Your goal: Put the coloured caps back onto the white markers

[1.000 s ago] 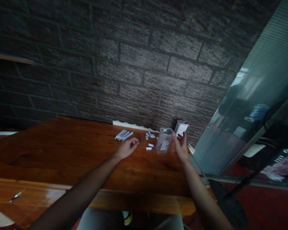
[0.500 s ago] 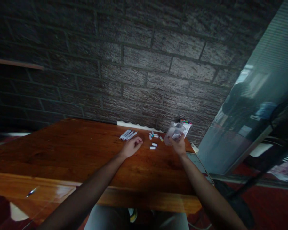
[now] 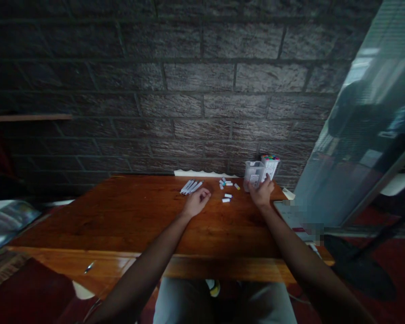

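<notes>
My right hand (image 3: 262, 193) is at the near right side of a clear plastic container (image 3: 253, 170), its thumb across the front and a finger pointing up. The container stands upright with a printed label and looks hollow. Right behind it, to the right, is a similar box of markers (image 3: 271, 163) with many-coloured tops. My left hand (image 3: 196, 202) rests on the table with its fingers loosely curled; nothing shows in them. Just beyond it several white marker pens (image 3: 191, 186) lie side by side. Small white marker caps (image 3: 227, 198) lie loose between my hands.
A dark brick wall (image 3: 202, 90) rises behind the wooden table (image 3: 128, 216), with a white wavy-edged strip (image 3: 205, 173) along its foot. A pen-like object (image 3: 89, 267) lies at the table's front left. A glass partition (image 3: 337, 180) and a dark stand base (image 3: 361, 267) are on the right.
My right hand tilted the clear container and moved it right and back; now it stands upright beside the marker box. A yellow-ended cap came into view. My left hand stayed curled by the pens.
</notes>
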A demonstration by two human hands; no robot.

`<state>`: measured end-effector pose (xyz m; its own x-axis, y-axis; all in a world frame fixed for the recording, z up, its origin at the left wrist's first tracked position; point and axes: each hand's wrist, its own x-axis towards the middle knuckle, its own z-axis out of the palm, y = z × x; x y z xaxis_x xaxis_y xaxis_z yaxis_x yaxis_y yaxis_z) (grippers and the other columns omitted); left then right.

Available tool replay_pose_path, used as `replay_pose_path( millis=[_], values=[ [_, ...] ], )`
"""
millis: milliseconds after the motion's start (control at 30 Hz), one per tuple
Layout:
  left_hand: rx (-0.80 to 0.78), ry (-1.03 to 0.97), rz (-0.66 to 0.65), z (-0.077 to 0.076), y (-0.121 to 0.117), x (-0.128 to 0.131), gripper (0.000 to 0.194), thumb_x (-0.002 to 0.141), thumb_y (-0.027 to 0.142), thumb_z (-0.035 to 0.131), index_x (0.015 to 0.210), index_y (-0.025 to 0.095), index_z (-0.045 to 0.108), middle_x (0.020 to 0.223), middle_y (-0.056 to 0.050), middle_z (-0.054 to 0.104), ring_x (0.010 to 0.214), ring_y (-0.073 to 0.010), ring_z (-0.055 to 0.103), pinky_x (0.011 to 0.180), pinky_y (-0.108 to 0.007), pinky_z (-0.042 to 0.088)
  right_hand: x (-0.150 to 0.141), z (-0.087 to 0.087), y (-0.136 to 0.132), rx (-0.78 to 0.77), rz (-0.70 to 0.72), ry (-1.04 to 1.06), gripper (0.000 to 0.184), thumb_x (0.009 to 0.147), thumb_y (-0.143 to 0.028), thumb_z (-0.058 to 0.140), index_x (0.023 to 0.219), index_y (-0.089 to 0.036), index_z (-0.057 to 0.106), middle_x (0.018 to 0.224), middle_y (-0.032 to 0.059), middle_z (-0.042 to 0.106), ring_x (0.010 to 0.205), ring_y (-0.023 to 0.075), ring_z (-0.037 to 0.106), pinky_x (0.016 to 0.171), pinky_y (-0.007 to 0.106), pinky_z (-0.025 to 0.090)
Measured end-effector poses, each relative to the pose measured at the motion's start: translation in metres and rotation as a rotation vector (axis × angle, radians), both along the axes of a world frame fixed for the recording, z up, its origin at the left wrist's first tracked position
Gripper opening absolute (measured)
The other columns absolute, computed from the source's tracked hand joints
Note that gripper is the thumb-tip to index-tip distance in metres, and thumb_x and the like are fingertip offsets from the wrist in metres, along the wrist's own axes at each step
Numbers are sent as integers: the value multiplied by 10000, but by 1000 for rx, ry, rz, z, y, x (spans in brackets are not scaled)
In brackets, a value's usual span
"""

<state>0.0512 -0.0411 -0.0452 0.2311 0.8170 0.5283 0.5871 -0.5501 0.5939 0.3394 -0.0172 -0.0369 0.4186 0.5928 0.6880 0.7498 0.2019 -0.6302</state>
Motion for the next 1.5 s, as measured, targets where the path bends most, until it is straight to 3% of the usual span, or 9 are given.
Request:
replay_pose_path(
  millis=[167,267,400,500,667,833,967,1167,1500],
  values=[
    [14,-2,10,-2,2,-2,182,857,323,512,892,189,629,746,-9,659,682,-133,595,674,-240,452,-32,16,-31,105,284,-244,470,904,-457,422,1249,-141,468,1139,155,540,1088,258,497,976,424,400],
    [11,-6,-2,-3,4,-3,165,853,307,514,882,194,630,756,-6,665,676,-129,596,680,-240,455,-63,16,-20,-127,469,-450,486,910,-511,408,1266,-197,510,1284,134,509,1201,255,459,1028,402,373],
    [12,-19,-15,-5,3,-2,143,847,278,516,885,193,626,749,-1,664,688,-128,605,704,-241,459,-90,17,27,-642,391,-541,610,902,-635,298,1393,-300,436,1539,91,266,1387,380,240,1035,604,281],
    [-2,-9,-48,-4,0,-1,143,851,279,511,869,187,619,738,-4,662,687,-130,606,717,-243,459,-93,21,58,-785,487,-619,613,917,-614,275,1385,-269,468,1517,101,334,1384,360,286,1057,576,281],
    [-28,3,-41,1,-4,0,154,860,291,498,879,190,613,734,-3,654,689,-136,603,705,-248,458,-85,20,62,-711,564,-667,425,926,-433,429,1244,-214,607,1309,105,590,1213,265,540,1022,385,396],
    [16,33,48,4,0,-2,139,861,273,488,890,208,607,780,-9,670,726,-154,613,740,-275,461,-68,11,34,-615,631,-693,424,922,-415,462,1295,-234,551,1301,74,601,1213,235,544,1023,376,406],
    [54,86,233,4,3,-7,172,860,283,495,938,216,632,916,-50,695,859,-200,626,841,-323,459,-50,-2,17,-386,595,-577,506,928,-470,437,1334,-177,508,1380,109,525,1311,234,438,1086,398,345],
    [71,413,577,16,8,-12,348,864,329,480,1121,173,655,1159,-173,625,1087,-348,521,895,-473,416,-43,-13,7,-408,588,-554,436,922,-411,468,1251,-145,578,1306,133,581,1267,244,484,1086,383,344],
    [12,659,552,17,32,0,315,843,238,498,1100,197,675,1111,-177,646,1096,-351,526,882,-472,420,-34,-4,9,-390,544,-302,352,904,-189,435,1214,-137,593,1194,108,657,1080,205,626,968,310,457]
  ],
)
